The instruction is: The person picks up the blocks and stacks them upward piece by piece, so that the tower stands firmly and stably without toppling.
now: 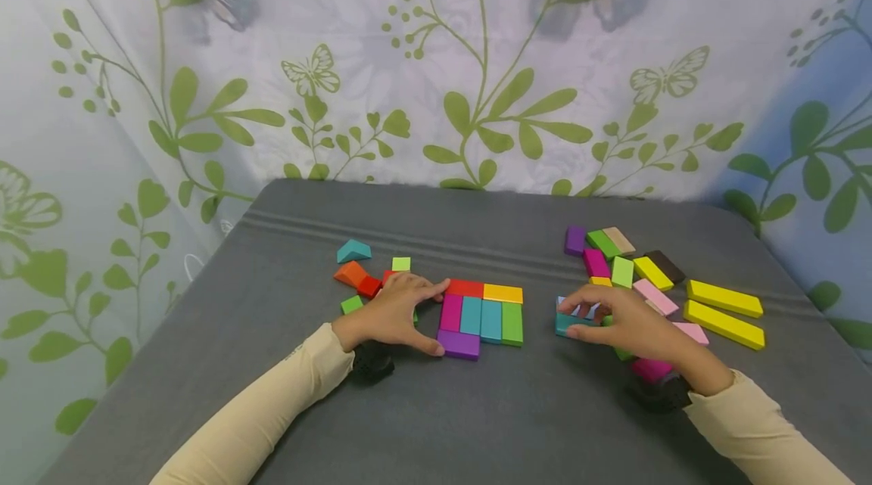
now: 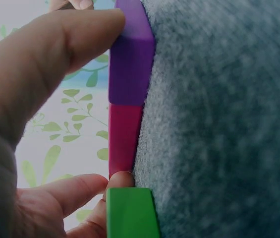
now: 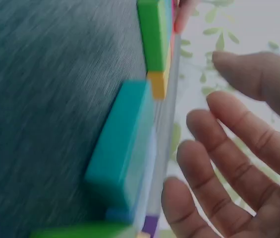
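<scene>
I see the left hand (image 1: pixel 393 312) at the left edge of a flat patch of coloured blocks (image 1: pixel 490 321) on the grey bench (image 1: pixel 490 417). Its grip is spread, the thumb touching the purple block (image 1: pixel 459 345) at the near corner and a finger at the red block (image 1: pixel 466 287) at the far one. The right hand (image 1: pixel 630 322) hangs over a teal block (image 3: pixel 117 144), which lies by itself, off to the right of the patch; thumb and fingers stand apart, and my right wrist view shows them clear of it. Further right I have more loose blocks, two long yellow blocks (image 1: pixel 725 324) among them.
</scene>
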Demonstrator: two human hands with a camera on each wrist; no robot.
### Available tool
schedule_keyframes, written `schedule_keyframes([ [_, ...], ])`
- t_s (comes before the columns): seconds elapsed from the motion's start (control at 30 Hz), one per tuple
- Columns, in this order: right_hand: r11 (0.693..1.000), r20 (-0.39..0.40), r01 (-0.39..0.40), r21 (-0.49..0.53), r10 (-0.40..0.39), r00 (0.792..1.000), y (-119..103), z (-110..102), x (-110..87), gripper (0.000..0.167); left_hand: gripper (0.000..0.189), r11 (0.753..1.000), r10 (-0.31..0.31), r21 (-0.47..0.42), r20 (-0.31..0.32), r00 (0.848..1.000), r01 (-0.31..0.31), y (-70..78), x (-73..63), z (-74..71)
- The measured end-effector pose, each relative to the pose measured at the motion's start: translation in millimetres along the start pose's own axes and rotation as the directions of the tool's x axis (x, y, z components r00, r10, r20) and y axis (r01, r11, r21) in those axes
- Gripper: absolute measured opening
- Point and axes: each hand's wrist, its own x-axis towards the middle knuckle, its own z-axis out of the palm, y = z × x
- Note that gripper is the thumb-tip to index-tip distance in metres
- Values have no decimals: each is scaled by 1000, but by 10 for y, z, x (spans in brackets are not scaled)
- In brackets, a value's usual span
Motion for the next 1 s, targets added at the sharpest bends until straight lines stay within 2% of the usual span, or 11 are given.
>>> schedule_keyframes([
  [0.2,992,11,-19,121,18,1000,205,-104,-150,28,108,1000,3,3,1,1000,-3,-3,-2,-7],
  [0.4,989,15,-25,145,23,1000,379,-185,-242,28,109,1000,12,-6,3,1000,-12,-5,12,-5],
  [0.53,992,36,-23,124,19,999,447,-212,-267,28,109,1000,20,-1,0,1000,-20,-7,17,-3],
  [0.67,1000,34,-2,26,1,999,429,-208,-263,29,108,1000,18,-1,0,1000,-18,-7,12,-1],
  [0.77,999,42,-16,-43,18,999,369,-183,-247,29,108,1000,10,-6,0,1000,-10,3,4,-5],
  [0.87,996,72,-53,-68,57,996,291,-156,-227,29,109,1000,4,-5,1,1000,-4,10,2,-7],
  [1.0,995,150,-82,-52,89,985,185,-132,-204,29,109,1000,1,-8,2,1000,-1,14,9,-4],
])
